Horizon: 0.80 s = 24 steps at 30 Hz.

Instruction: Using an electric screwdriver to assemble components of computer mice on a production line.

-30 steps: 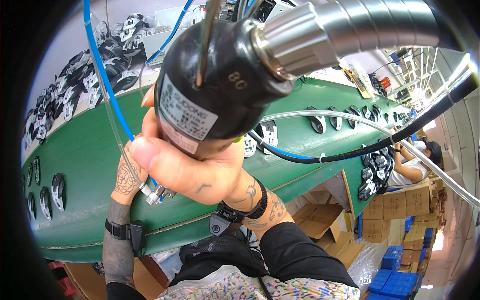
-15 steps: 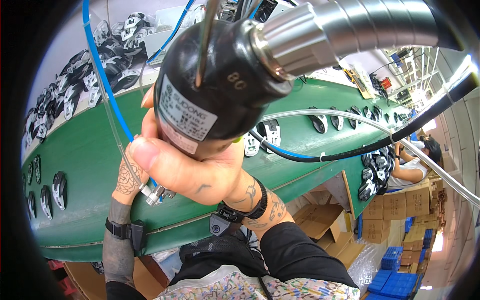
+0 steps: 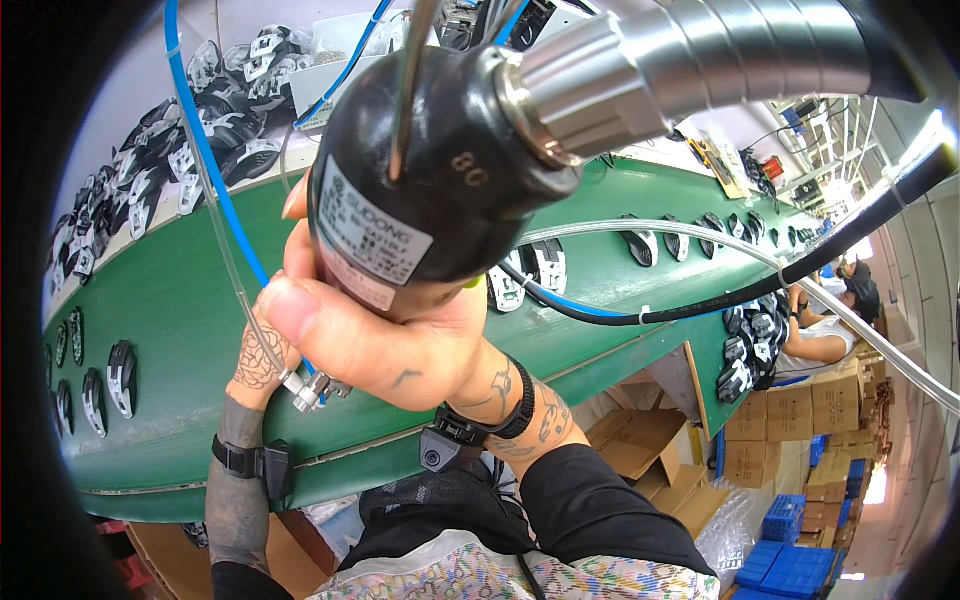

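Observation:
My right hand (image 3: pixel 390 345) is wrapped round a black powered screwdriver (image 3: pixel 440 160), held upright close in front of me. A silver flexible hose (image 3: pixel 690 70) joins the screwdriver's side near its top, and its lower end is hidden. Behind the right thumb, my left hand (image 3: pixel 262 350) shows only its back and wrist; its fingers are out of sight. Below both hands runs a green conveyor belt (image 3: pixel 400 450). Black-and-white plastic shells (image 3: pixel 546 268) lie on the belt just right of the screwdriver, and a few more shells (image 3: pixel 121 378) lie at the left.
Many loose shells (image 3: pixel 150 160) are heaped on the ledge behind the belt, beside a white bin (image 3: pixel 325 85). Blue air tubing (image 3: pixel 205 150) and a black cable (image 3: pixel 720 298) cross the view. At the right are a co-worker (image 3: pixel 820 335), cardboard boxes (image 3: pixel 790 410) and blue crates (image 3: pixel 790 565).
The shells on the belt have shifted slightly to the right. My hands and the screwdriver have hardly moved.

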Available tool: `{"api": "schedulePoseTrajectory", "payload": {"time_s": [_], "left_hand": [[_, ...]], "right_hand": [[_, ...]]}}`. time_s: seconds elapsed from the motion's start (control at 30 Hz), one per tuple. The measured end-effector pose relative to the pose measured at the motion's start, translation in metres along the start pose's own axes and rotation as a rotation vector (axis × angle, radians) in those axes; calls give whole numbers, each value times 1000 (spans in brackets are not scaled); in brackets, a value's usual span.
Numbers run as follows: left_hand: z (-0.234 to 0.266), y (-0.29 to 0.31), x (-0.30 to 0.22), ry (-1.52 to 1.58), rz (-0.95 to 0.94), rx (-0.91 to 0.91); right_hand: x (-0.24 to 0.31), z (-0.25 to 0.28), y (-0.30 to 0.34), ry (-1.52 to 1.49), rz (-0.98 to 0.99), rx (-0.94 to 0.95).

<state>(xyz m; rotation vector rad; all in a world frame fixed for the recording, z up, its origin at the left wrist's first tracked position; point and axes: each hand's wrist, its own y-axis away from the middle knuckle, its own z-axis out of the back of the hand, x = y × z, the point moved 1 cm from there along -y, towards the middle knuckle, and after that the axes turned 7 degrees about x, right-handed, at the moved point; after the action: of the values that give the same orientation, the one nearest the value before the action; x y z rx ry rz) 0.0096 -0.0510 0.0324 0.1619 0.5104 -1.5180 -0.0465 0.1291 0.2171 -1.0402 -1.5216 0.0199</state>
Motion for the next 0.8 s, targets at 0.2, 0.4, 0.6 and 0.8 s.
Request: {"api": "schedulePoseTrajectory", "payload": {"time_s": [0.2, 0.4, 0.6, 0.8], "left_hand": [[4, 1, -3, 18, -7, 9], [7, 1, -4, 39, -16, 19], [10, 2, -4, 58, -24, 30], [13, 2, -7, 78, -31, 41]], "right_hand": [[0, -2, 0, 12, 10, -6], [1, -3, -1, 25, 17, 0], [2, -4, -1, 29, -12, 3], [3, -4, -1, 32, -25, 5]]}}
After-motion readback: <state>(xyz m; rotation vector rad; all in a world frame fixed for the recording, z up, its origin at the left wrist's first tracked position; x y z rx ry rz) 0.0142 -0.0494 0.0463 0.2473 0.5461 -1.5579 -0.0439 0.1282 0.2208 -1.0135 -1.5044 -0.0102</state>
